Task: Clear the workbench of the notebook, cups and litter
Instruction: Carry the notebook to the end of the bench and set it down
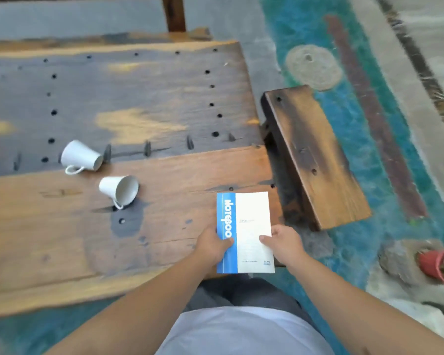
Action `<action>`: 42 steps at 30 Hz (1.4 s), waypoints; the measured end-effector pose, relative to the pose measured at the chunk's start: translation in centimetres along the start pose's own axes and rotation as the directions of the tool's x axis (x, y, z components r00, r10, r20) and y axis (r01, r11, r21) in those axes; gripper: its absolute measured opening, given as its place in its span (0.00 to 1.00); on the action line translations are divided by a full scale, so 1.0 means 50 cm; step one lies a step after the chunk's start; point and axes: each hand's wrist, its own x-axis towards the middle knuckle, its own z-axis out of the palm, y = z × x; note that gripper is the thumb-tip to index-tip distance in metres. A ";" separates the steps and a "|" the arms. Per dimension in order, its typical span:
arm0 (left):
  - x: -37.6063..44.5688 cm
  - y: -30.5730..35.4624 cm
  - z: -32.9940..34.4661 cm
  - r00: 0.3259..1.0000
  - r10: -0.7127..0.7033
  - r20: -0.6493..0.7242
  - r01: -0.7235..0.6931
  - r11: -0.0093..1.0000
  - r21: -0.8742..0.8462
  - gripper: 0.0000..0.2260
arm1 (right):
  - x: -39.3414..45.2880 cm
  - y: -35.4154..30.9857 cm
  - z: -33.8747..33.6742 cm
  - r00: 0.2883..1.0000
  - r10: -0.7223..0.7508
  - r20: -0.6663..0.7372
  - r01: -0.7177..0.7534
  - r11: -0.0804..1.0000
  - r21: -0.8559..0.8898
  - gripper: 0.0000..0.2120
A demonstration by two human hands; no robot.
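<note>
A blue and white notebook (pixel 249 221) is at the near right corner of the wooden workbench (pixel 113 111); whether it rests on the wood or is lifted off it I cannot tell. My left hand (pixel 212 243) grips its blue spine edge, and my right hand (pixel 283 240) grips its white right edge. Two white cups lie tipped on their sides to the left: one cup (pixel 80 157) farther back, the other cup (pixel 119 190) nearer with its mouth facing me. No litter shows on the bench.
A lower wooden plank (pixel 315 155) juts out at the bench's right end. The floor beyond is painted teal, with a round mat (pixel 313 66) on it. A red flower pot (pixel 440 265) stands on a stone at the right. The bench top has several holes.
</note>
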 end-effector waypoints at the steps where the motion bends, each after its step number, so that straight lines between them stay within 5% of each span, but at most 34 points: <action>1: 0.009 -0.001 0.013 1.000 -0.002 -0.027 0.002 1.000 0.019 0.16 | 0.018 -0.002 -0.006 1.000 -0.023 0.015 0.024 0.996 -0.084 0.05; 5: 0.048 -0.007 0.051 0.994 -0.004 -0.110 0.011 0.998 0.060 0.15 | 0.075 -0.003 -0.014 0.994 -0.086 0.070 0.103 0.948 -0.300 0.09; 14: 0.067 -0.026 0.098 0.979 0.114 -0.169 -0.055 0.945 0.323 0.22 | 0.115 0.016 -0.015 0.997 -0.057 0.053 0.074 0.908 -0.413 0.08; 19: 0.054 -0.034 0.111 0.919 0.351 -0.178 -0.158 0.742 0.651 0.30 | 0.116 0.013 -0.017 1.000 0.002 0.025 0.011 0.877 -0.480 0.09; 22: 0.056 -0.029 0.100 0.899 0.430 -0.087 -0.195 0.569 0.799 0.26 | 0.111 0.008 -0.018 0.999 -0.008 -0.040 -0.014 0.862 -0.507 0.22; 33: 0.012 -0.001 0.031 0.906 0.415 0.086 -0.267 0.402 0.876 0.26 | 0.074 -0.001 -0.032 0.940 -0.305 0.154 0.325 0.657 -0.681 0.24; 42: -0.092 -0.039 -0.099 0.898 0.381 -0.220 -0.030 0.552 0.833 0.41 | -0.004 -0.046 -0.010 0.811 -0.474 0.343 0.553 0.428 -0.715 0.51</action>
